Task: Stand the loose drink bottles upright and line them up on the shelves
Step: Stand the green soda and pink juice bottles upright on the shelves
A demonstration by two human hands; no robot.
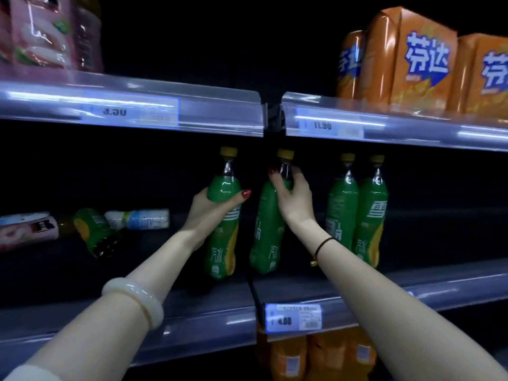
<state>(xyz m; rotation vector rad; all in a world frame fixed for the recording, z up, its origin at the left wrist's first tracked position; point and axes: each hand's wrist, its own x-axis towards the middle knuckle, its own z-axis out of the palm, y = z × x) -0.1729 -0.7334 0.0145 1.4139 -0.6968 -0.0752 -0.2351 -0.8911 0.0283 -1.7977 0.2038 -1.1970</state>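
Two bottles are held upright at the shelf: the left hand wraps the shoulder of bottle one, and the right hand pinches the neck of bottle two. Right of the right fingers an upright pair stands. Left of the left fingers, three loose bottles lie tipped over.

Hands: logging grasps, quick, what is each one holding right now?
Left hand: grips first green bottle, at its shoulder.
Right hand: grips second green bottle, at its neck.

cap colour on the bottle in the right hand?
Yellow cap, on the green-labelled bottle the right hand grips; head view.
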